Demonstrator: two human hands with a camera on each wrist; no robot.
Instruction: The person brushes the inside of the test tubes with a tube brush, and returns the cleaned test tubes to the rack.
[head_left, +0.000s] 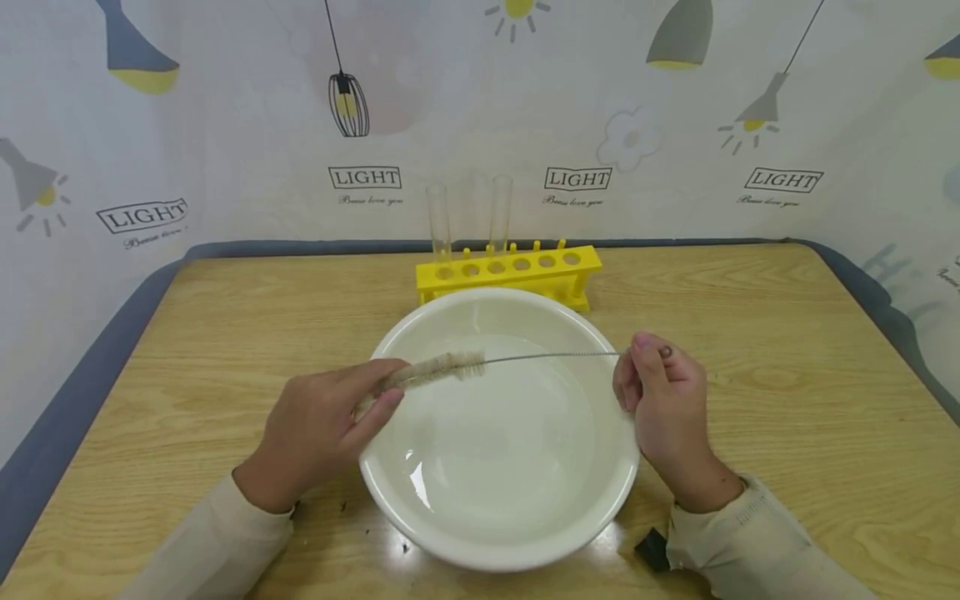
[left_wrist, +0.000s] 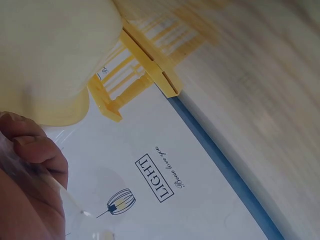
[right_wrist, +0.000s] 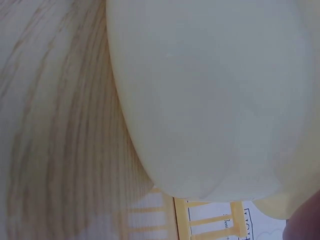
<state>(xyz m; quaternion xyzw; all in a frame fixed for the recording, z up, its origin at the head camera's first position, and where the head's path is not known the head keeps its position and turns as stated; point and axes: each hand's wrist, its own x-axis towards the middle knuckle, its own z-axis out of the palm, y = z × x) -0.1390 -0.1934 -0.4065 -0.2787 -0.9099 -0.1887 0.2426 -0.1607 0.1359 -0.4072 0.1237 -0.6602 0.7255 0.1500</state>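
Over a white basin [head_left: 498, 557] holding clear water, a test tube brush [head_left: 453, 364] stretches between the two hands. The left hand [head_left: 322, 425] grips a clear glass tube [left_wrist: 75, 207], seen best in the left wrist view, at the brush's bristled end. How far the bristles sit inside the glass is hard to tell. At the other end, the right hand [head_left: 667, 400] pinches the twisted wire handle near its loop, beside the basin's right rim. Only a fingertip of that hand appears in the right wrist view.
Behind the basin stands a yellow test tube rack [head_left: 510, 265] with two clear test tubes [head_left: 500, 217] upright at its left part. A small black object [head_left: 652, 548] lies by the right sleeve. A patterned cloth backdrop [head_left: 465, 108] surrounds the wooden table [head_left: 225, 333].
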